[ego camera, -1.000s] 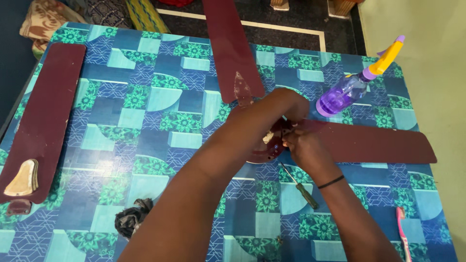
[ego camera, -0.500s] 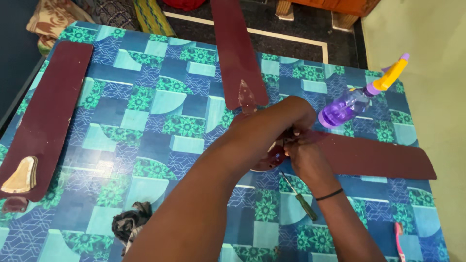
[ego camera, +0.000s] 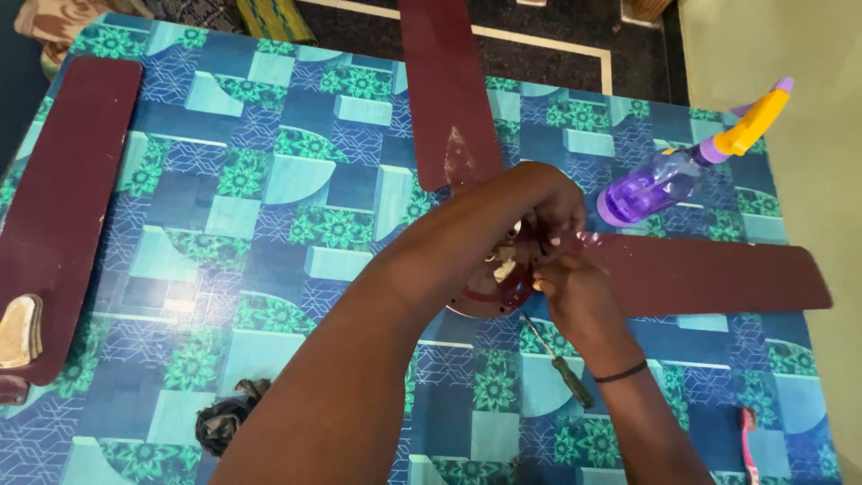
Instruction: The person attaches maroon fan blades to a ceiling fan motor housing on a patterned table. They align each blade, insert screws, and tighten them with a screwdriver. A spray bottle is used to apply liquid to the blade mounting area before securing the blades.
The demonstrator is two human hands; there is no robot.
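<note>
- We see both hands meeting over the hub of a dark red ceiling fan (ego camera: 489,287) that lies on the counter (ego camera: 269,224), which wears a blue and green patterned cover.
- Our left hand (ego camera: 543,202) reaches across from the left and curls down onto the hub; its grip looks clenched on some small fitting there, though what it pinches is hidden under the fingers.
- Our right hand (ego camera: 575,292), with a dark band at the wrist, presses in from below, fingertips touching the same spot; we cannot tell whether it is grasping anything.
- One fan blade (ego camera: 444,90) runs away from the hub toward the far edge, another blade (ego camera: 718,274) runs off to the right.
- A third, loose blade (ego camera: 67,207) lies well apart along the left edge.
- A screwdriver (ego camera: 557,355) rests just beside the right wrist, near enough to pick up without looking.
- A purple spray bottle (ego camera: 664,180) with a yellow trigger lies on its side above the right blade, and a dark rag (ego camera: 224,418) sits near the left forearm.
- To work well here, we judge it best to steady the hub with one hand, keep small parts over it, and turn slowly.
</note>
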